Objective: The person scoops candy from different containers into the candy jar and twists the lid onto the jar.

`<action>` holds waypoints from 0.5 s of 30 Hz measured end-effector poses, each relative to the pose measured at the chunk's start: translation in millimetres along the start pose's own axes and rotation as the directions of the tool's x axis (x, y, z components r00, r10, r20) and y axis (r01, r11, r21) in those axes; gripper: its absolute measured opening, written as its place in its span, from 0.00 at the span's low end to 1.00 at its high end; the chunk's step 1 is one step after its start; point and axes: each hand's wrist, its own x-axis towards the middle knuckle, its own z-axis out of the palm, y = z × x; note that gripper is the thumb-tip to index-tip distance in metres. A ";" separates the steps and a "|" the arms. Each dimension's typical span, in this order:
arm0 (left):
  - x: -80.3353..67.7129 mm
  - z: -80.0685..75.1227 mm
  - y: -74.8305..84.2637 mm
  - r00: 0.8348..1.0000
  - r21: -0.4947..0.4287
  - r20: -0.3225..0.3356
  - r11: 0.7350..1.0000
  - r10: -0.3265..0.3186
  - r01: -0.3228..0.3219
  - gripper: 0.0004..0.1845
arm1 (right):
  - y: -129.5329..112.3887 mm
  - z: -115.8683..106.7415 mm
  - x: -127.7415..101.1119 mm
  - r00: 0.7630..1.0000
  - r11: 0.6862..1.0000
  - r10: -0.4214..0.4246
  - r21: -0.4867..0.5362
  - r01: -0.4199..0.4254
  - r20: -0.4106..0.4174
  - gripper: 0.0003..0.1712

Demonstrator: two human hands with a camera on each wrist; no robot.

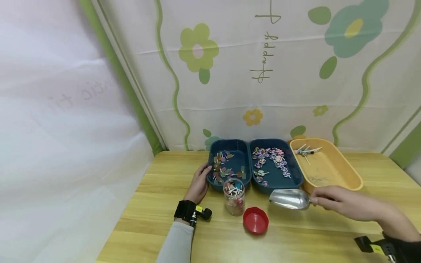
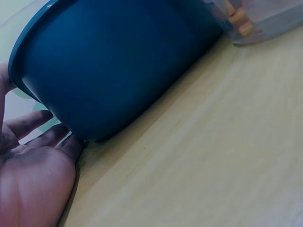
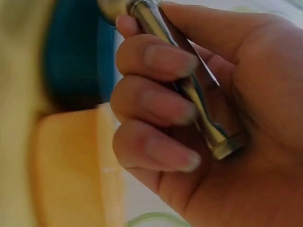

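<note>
My right hand [image 1: 338, 201] grips the handle of a metal scoop [image 1: 289, 199], its fingers [image 3: 151, 104] curled round it in the right wrist view. The scoop's bowl points left, in front of the middle blue bin [image 1: 297, 179]. My left hand [image 1: 198, 184] rests at the left end of another blue bin [image 1: 236, 146], fingers [image 2: 28, 124] fairly straight against its outer wall and rim. Small lollipops [image 1: 227, 171] lie scattered in both blue bins. Before the left bin stands a clear jar [image 1: 235, 208] holding more lollipops. A red scalloped lid or dish [image 1: 255, 221] lies beside it.
A yellow bin [image 1: 332, 168] stands at the right end of the row, with a few lollipops near its back left corner. The wooden table [image 1: 154, 212] meets a flowered curtain [image 1: 230, 91] behind the bins. Another white cloth hangs at the left.
</note>
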 end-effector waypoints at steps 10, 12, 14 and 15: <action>-2.3 -0.5 -1.3 1.000 0.016 0.000 1.000 0.008 -0.008 0.28 | 41.7 23.7 6.6 0.997 0.992 0.072 -0.104 -0.076 -0.043 0.09; -2.2 0.1 -0.8 1.000 0.016 0.008 1.000 0.015 -0.015 0.28 | 39.1 23.4 7.8 0.993 0.983 0.106 -0.145 -0.113 -0.053 0.07; -1.3 0.8 -0.3 1.000 0.017 0.010 1.000 0.020 -0.020 0.27 | 27.8 22.2 9.4 0.983 0.956 0.164 -0.233 -0.179 -0.083 0.06; -1.0 1.1 -0.1 1.000 0.016 0.011 1.000 0.023 -0.023 0.27 | 17.7 22.5 10.5 0.975 0.931 0.194 -0.291 -0.218 -0.108 0.08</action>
